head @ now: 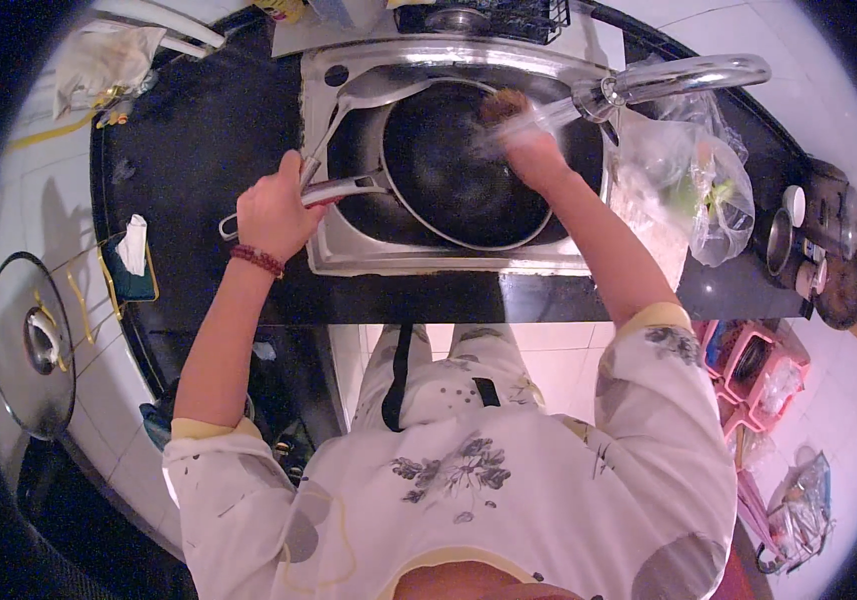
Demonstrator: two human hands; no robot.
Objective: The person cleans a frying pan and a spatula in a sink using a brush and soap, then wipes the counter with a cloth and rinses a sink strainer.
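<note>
A dark frying pan point(451, 172) lies tilted over the steel sink point(398, 264), its handle pointing left. My left hand point(275, 210) is closed around the end of the pan handle point(338, 190) and the handle of a metal spatula point(383, 91), whose broad head rests by the pan's upper left rim. My right hand point(537, 159) is inside the pan at its right side, gripping a brown scrubber point(505, 106). Water from the chrome faucet point(691, 78) runs over that hand. The right fingers are partly hidden by the water and blurred.
Right of the sink lies a clear plastic bag point(721, 202) with something green inside. Jars and a metal cup point(778, 240) stand farther right. A dish rack point(526, 22) is behind the sink. At the left are a green box with tissue point(132, 281) and a glass lid point(31, 345).
</note>
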